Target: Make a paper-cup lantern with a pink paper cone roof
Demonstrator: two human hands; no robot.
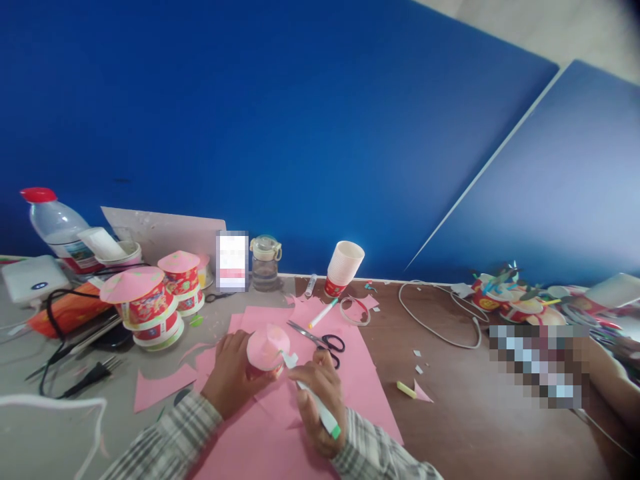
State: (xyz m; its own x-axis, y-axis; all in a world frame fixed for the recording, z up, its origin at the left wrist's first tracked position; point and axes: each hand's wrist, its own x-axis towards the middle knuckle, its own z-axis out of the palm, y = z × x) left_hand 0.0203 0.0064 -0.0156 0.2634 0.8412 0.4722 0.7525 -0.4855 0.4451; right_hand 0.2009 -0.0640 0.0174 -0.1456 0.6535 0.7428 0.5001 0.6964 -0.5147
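Observation:
My left hand [231, 372] is wrapped round a paper cup with a pink paper cone lid [268, 347], holding it on the pink paper sheet [360, 380]. My right hand [320, 400] grips a white glue pen with a green end [320, 408], its tip touching the edge of the pink lid. Black-handled scissors [320, 340] lie just behind the cup on the pink sheet. A white and green marker [323, 313] lies further back.
Finished cup stacks with pink cone lids [150, 303] stand at the left, beside a water bottle [57, 227], cables and a plug [90, 379]. A stack of paper cups [343, 268], a glass jar [265, 261], a tape ring [355, 311] and a white cable [440, 327] lie behind. More craft cups [505, 293] sit right.

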